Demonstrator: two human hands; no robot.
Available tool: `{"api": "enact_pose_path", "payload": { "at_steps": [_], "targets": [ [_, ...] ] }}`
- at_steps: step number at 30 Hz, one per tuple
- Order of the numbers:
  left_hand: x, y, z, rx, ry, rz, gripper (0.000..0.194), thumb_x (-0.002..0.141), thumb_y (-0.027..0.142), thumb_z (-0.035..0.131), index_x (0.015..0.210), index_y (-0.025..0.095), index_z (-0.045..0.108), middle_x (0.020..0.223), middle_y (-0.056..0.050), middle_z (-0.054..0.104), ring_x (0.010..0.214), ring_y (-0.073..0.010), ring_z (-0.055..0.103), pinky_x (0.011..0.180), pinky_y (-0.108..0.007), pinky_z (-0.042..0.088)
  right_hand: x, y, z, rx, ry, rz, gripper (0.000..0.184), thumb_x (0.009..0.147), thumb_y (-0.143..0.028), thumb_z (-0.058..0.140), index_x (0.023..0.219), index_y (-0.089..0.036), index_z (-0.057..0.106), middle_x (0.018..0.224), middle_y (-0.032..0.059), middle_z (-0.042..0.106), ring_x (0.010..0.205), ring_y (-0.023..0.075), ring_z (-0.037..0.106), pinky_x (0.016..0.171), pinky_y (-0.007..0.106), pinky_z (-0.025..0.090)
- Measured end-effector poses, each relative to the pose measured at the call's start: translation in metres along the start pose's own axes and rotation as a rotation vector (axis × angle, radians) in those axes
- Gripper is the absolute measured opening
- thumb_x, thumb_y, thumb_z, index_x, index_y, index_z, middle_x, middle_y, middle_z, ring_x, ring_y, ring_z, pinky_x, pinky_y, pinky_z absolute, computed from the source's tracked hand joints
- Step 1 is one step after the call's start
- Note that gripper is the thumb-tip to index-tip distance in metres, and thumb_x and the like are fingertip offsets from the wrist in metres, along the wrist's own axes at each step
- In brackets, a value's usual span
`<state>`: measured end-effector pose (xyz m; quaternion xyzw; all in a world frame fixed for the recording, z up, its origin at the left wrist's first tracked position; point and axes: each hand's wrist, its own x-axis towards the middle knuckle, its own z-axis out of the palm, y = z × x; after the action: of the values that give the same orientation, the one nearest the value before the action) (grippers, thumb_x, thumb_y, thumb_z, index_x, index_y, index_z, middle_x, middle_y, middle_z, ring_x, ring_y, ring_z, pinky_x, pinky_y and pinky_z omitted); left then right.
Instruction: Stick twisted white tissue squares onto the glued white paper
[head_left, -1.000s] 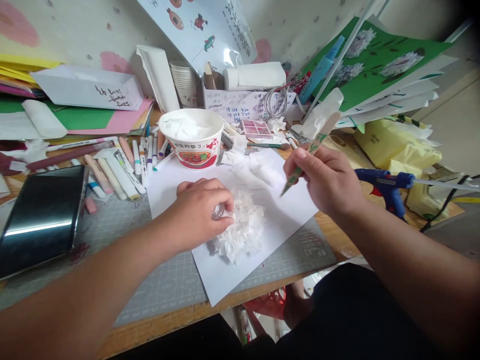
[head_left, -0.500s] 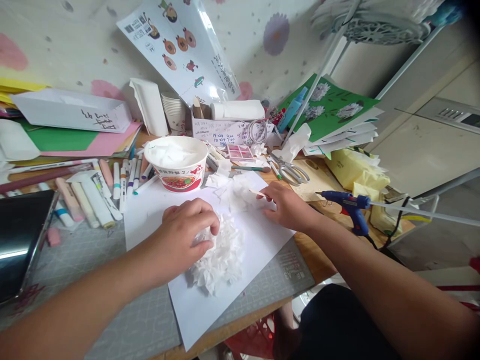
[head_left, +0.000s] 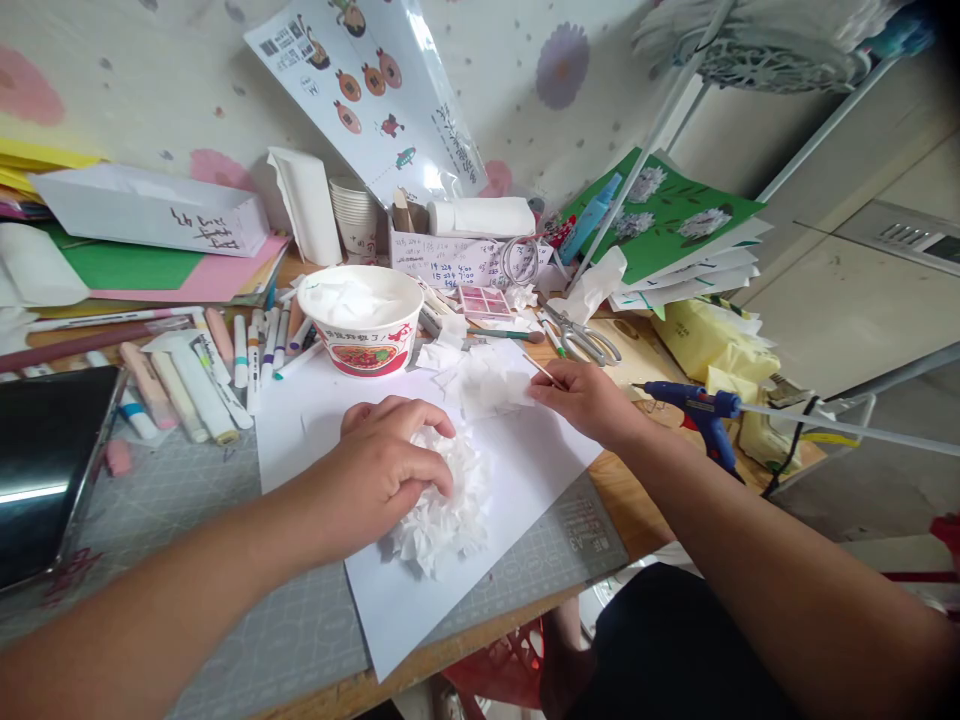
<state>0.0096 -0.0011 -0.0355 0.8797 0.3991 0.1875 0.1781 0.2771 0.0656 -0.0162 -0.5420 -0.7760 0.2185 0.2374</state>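
Observation:
A fluffy cluster of crumpled white tissue paper (head_left: pixel 446 520) lies on a white sheet of paper (head_left: pixel 401 625). Over its upper left side rests my left hand (head_left: pixel 394 465), fingers bent, with thumb and forefinger apart and tissue showing between them. My right hand (head_left: pixel 581 395) pinches a thin stick (head_left: pixel 544 371) with a pale upper end. Its fingertips are at the right edge of thin white tissue pieces (head_left: pixel 487 388) on the sheet; whether they also grip the tissue is unclear. Behind my left hand stands a white paper bowl (head_left: pixel 367 345) with white tissue inside.
Markers (head_left: pixel 202 385) crowd the left, beside a dark tablet (head_left: pixel 52 460). A grey cutting mat (head_left: pixel 202 580) lies beneath the sheet. Scissors (head_left: pixel 585 335) and a blue glue gun (head_left: pixel 694 400) are on the right. A small pink palette (head_left: pixel 484 303) sits behind the tissue pieces.
My right hand has drawn slightly right, and the stick now slants up and leftward from the fingers. The left hand stays on the tissue cluster, its thumb and forefinger a little farther apart.

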Motion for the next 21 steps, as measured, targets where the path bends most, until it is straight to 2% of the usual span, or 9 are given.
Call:
{"api": "enact_pose_path", "payload": {
  "at_steps": [3,6,10,12,15,18,21],
  "targets": [
    [0.001,0.0,0.0,0.013,0.001,-0.023,0.038,0.08,0.011,0.046,0.082,0.039,0.071,0.116,0.002,0.053,0.11,-0.0239,0.046,0.092,-0.051,0.028,-0.005,-0.006,-0.005,0.076,-0.015,0.055,0.022,0.08,-0.035,0.057,0.07,-0.016,0.063,0.056,-0.0027,0.048,0.05,0.0097,0.041,0.048,0.024,0.031],
    [0.002,0.002,-0.002,0.016,-0.009,-0.047,0.036,0.079,0.013,0.047,0.085,0.039,0.071,0.117,0.002,0.054,0.111,-0.0249,0.047,0.093,-0.052,0.028,-0.014,-0.018,-0.01,0.242,-0.053,0.037,0.022,0.08,-0.036,0.06,0.072,-0.016,0.063,0.057,-0.0034,0.047,0.052,0.0087,0.038,0.049,0.024,0.029],
    [0.003,0.005,-0.005,0.006,-0.057,-0.087,0.034,0.08,0.014,0.048,0.09,0.038,0.072,0.117,0.0,0.054,0.113,-0.0258,0.046,0.094,-0.051,0.029,-0.026,-0.042,-0.01,0.585,-0.268,-0.048,0.017,0.079,-0.03,0.065,0.069,-0.017,0.061,0.061,-0.0039,0.048,0.057,0.0082,0.039,0.054,0.025,0.029],
    [0.003,0.006,-0.006,0.015,-0.076,-0.094,0.033,0.08,0.015,0.049,0.092,0.035,0.071,0.119,-0.001,0.054,0.115,-0.0265,0.045,0.094,-0.051,0.03,-0.031,-0.055,-0.002,0.667,-0.389,-0.058,0.016,0.079,-0.028,0.065,0.069,-0.017,0.059,0.063,-0.0041,0.047,0.059,0.0082,0.04,0.057,0.025,0.031],
    [0.004,0.006,-0.007,0.029,-0.087,-0.095,0.031,0.078,0.015,0.05,0.095,0.031,0.071,0.121,-0.002,0.053,0.115,-0.0272,0.045,0.094,-0.05,0.032,-0.033,-0.069,0.015,0.478,-0.47,-0.051,0.016,0.081,-0.026,0.06,0.069,-0.016,0.058,0.062,-0.0042,0.045,0.058,0.0083,0.039,0.055,0.025,0.03],
    [0.005,0.005,-0.007,0.032,-0.099,-0.112,0.036,0.078,0.014,0.048,0.101,0.033,0.069,0.121,-0.001,0.054,0.115,-0.0269,0.047,0.095,-0.05,0.032,-0.031,-0.075,0.032,0.118,-0.411,-0.107,0.014,0.082,-0.024,0.057,0.071,-0.015,0.061,0.064,-0.0023,0.05,0.06,0.0097,0.043,0.056,0.026,0.03],
    [0.005,0.005,-0.008,0.03,-0.111,-0.124,0.041,0.077,0.012,0.047,0.105,0.034,0.068,0.122,-0.001,0.053,0.116,-0.0264,0.046,0.096,-0.05,0.032,-0.029,-0.074,0.037,-0.058,-0.338,-0.192,0.01,0.08,-0.021,0.06,0.074,-0.014,0.064,0.07,-0.0003,0.054,0.064,0.0111,0.047,0.058,0.027,0.033]
  ]
}}
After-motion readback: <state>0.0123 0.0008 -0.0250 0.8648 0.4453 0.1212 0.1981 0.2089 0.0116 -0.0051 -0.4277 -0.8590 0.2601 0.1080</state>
